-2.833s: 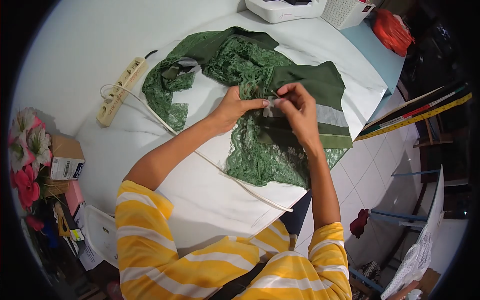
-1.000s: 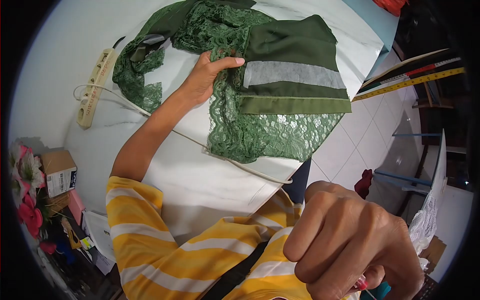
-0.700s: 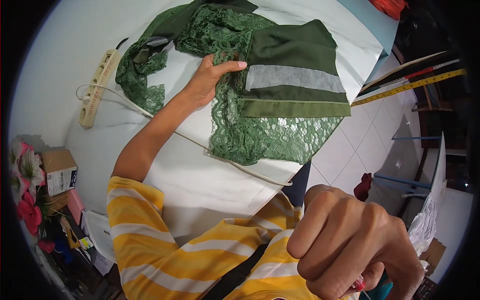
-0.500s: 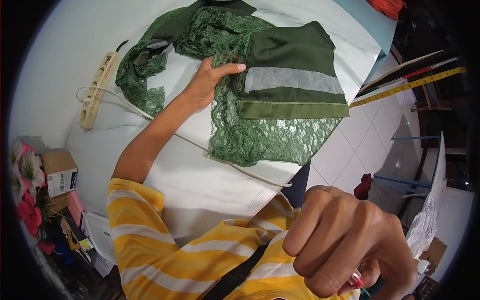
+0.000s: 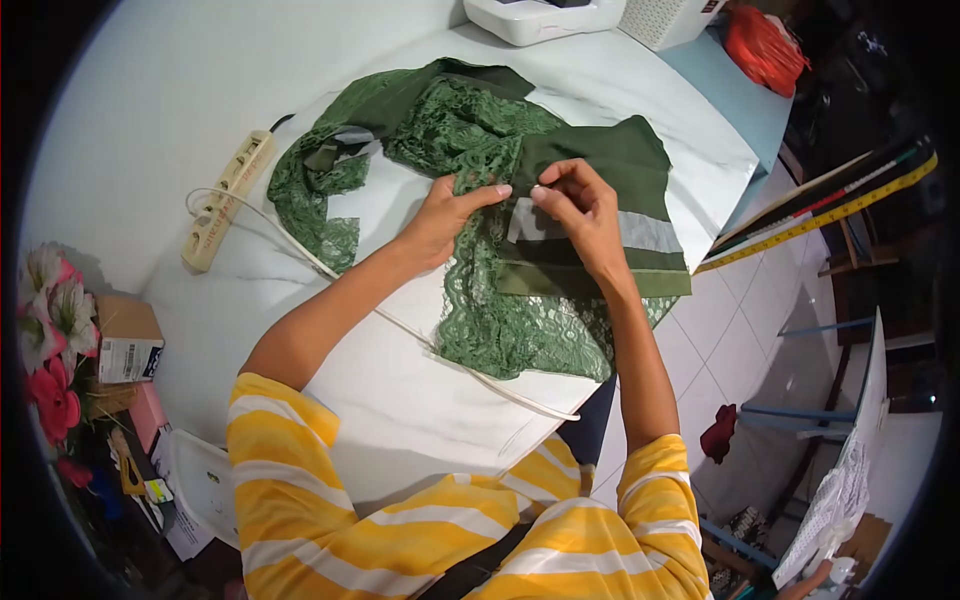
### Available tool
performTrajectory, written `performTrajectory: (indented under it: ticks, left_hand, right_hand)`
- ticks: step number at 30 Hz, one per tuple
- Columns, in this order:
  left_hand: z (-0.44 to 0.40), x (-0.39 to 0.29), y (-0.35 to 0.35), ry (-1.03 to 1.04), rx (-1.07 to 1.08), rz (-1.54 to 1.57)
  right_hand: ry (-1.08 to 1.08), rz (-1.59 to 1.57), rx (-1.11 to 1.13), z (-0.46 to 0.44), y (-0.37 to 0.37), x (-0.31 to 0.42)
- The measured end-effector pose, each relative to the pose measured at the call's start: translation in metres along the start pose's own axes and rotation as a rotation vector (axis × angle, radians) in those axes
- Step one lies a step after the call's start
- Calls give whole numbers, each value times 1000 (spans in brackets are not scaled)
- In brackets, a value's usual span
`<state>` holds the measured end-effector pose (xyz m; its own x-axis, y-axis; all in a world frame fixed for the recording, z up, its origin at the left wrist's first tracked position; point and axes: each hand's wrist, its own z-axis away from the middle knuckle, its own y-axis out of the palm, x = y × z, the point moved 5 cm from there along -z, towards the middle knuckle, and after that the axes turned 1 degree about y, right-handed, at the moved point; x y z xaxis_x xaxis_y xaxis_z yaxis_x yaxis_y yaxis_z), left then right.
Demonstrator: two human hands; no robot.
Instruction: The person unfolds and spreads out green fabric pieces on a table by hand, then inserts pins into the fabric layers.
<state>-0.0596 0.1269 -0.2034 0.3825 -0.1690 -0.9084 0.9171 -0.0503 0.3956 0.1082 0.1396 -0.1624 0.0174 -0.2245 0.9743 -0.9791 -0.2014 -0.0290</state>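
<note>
Green lace and plain dark green fabric lie joined on the white table. A pale grey strip crosses the plain part, above a lighter green hem band. My left hand pinches the lace edge beside the plain fabric, thumb on top. Just right of it, my right hand is over the plain fabric with thumb and index finger pressed together; whatever they hold is too small to make out.
A power strip with a white cable lies at the left. A white device, a white basket and a red plastic bag are at the back. Tape measures hang at the right; flowers stand far left.
My right hand has moved from close below the camera back up to the fabric. The view has shifted, so the table and cloth sit lower. My left hand still grips the lace.
</note>
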Motion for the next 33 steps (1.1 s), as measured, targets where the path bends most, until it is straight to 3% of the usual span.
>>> performTrajectory:
  ticks: [2,6,16,33]
  left_hand:
    - [3,3,-1,-27,-10,15]
    - [-1,8,-8,-47,-77,13]
    - [-4,13,-11,-56,-56,30]
    - [0,5,-3,-15,-16,42]
  right_hand:
    - [6,27,-22,2,-2,-5]
    - [-59,384,-92,6,-4,-7]
    - [-186,356,-32,11,3,-7]
    - [-221,405,-70,12,1,-11]
